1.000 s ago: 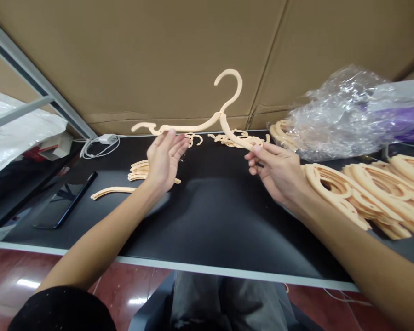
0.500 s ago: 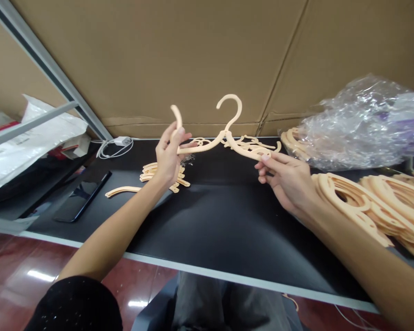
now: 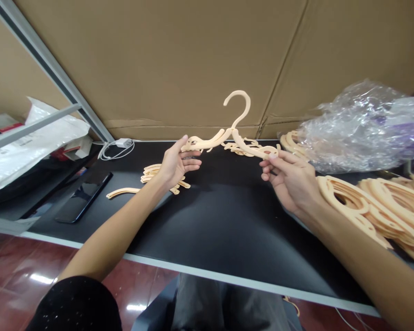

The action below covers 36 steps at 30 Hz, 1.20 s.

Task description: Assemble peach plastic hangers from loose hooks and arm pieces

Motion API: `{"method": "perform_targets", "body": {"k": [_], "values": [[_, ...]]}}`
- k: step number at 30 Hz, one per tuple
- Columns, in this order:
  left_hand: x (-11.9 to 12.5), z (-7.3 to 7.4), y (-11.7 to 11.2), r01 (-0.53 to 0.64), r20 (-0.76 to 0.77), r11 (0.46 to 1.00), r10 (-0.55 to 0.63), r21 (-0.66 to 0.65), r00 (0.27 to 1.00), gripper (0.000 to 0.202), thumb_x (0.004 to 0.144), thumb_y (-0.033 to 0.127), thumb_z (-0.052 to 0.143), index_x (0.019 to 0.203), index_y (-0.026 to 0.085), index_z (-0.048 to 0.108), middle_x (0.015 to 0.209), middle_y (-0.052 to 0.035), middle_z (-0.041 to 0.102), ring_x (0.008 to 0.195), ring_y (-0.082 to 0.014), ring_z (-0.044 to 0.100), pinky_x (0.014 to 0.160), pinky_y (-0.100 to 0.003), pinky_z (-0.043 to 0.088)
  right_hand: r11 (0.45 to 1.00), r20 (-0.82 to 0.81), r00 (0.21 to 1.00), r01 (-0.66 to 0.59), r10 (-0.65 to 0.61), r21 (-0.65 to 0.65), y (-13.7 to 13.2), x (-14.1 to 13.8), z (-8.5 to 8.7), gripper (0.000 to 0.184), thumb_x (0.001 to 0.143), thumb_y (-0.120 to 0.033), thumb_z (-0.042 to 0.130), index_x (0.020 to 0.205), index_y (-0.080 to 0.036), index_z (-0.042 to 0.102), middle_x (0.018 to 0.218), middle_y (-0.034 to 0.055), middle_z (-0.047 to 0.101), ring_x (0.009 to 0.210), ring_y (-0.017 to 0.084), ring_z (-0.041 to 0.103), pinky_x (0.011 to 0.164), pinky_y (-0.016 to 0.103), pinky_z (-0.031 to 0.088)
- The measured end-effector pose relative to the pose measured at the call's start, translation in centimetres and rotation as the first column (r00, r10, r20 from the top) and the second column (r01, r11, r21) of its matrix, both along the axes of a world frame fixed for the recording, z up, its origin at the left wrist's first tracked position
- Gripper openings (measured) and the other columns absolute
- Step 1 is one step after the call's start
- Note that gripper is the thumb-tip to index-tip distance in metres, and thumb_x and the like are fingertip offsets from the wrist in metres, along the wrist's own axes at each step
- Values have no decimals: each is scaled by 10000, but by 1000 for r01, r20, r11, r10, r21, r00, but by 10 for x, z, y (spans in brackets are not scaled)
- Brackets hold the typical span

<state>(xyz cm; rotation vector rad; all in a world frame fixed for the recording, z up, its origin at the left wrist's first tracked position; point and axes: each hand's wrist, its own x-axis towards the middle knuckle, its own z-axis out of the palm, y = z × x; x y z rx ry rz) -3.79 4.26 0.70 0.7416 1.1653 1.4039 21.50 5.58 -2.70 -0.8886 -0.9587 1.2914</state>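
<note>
A pale beige folding clothes hanger (image 3: 242,110) is held up above the black tabletop, its hook upward and its two arms spread. My right hand (image 3: 291,177) pinches the end of the right arm between thumb and fingers. At the left arm's end is my left hand (image 3: 177,163), thumb on top and the other fingers loosely below. A separate-looking curved piece (image 3: 212,140) lies along that left arm. Below my left wrist, a small stack of curved hanger pieces (image 3: 152,172) rests on the table, partly hidden by the hand.
More hanger parts (image 3: 239,148) lie behind the held hanger. Stacks of hanger pieces (image 3: 372,207) and a clear plastic bag (image 3: 359,128) are at the right. A phone (image 3: 84,195), a single curved piece (image 3: 122,192) and a white charger with cable (image 3: 124,143) sit at the left.
My left hand has turned, and the curved piece that stuck up from it now lies along the hanger's left arm. The hanger has shifted slightly right.
</note>
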Motion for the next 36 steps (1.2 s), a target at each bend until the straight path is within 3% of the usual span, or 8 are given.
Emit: {"method": "perform_targets", "body": {"k": [6, 9, 13, 19, 24, 29, 36], "values": [[2, 5, 0, -7, 88, 989, 20, -147, 996, 397, 1003, 462, 528, 796, 145, 648, 566, -42, 673, 444, -109, 608, 448, -190, 498, 998, -25, 1000, -6, 5, -56, -1, 1, 4, 143, 627, -224, 832, 708, -204, 716, 683, 18, 627, 639, 113, 528, 483, 200, 430], [0, 7, 0, -11, 112, 988, 29, -155, 993, 321, 995, 357, 565, 784, 132, 654, 556, -30, 665, 453, -90, 615, 457, -159, 500, 998, -17, 1000, -13, 12, -69, -2, 0, 4, 151, 624, -229, 832, 714, -196, 714, 681, 20, 631, 634, 112, 532, 475, 195, 420], [-3, 5, 2, -16, 123, 992, 32, -124, 992, 230, 957, 250, 606, 782, 115, 671, 565, -33, 663, 471, -83, 621, 464, -145, 496, 997, -16, 1000, -16, 14, -76, -2, 1, 3, 138, 636, -211, 820, 707, -195, 703, 684, 24, 639, 627, 111, 536, 472, 193, 419], [-3, 2, 1, -68, 300, 997, 74, -31, 951, 236, 957, 295, 648, 826, 103, 689, 630, -22, 662, 537, -76, 643, 531, -150, 530, 996, -17, 999, -29, 27, -90, -2, 1, 2, 159, 624, -213, 829, 713, -188, 699, 693, 24, 644, 626, 112, 537, 468, 193, 420], [2, -4, 0, -52, 377, 994, 12, 98, 926, 158, 953, 89, 595, 823, 96, 684, 729, -31, 699, 645, -79, 671, 658, -180, 549, 992, 11, 999, -47, 48, -116, -4, 0, 4, 156, 630, -216, 823, 726, -183, 704, 689, 25, 644, 626, 112, 534, 465, 187, 409], [6, -12, -1, -10, 345, 987, -47, 161, 937, 102, 937, 123, 653, 864, 96, 718, 826, -59, 733, 762, -123, 697, 775, -241, 544, 990, 31, 997, -65, 70, -125, -5, 0, 3, 156, 647, -232, 820, 727, -183, 696, 678, 24, 647, 609, 112, 534, 470, 192, 413], [4, -12, 1, -49, 415, 986, -22, 158, 910, 97, 916, 135, 678, 839, 114, 734, 827, -51, 731, 788, -111, 678, 860, -232, 511, 989, 91, 993, -66, 79, -134, -5, 0, 4, 168, 618, -233, 822, 682, -171, 680, 627, 13, 613, 552, 94, 499, 459, 197, 389]]}}
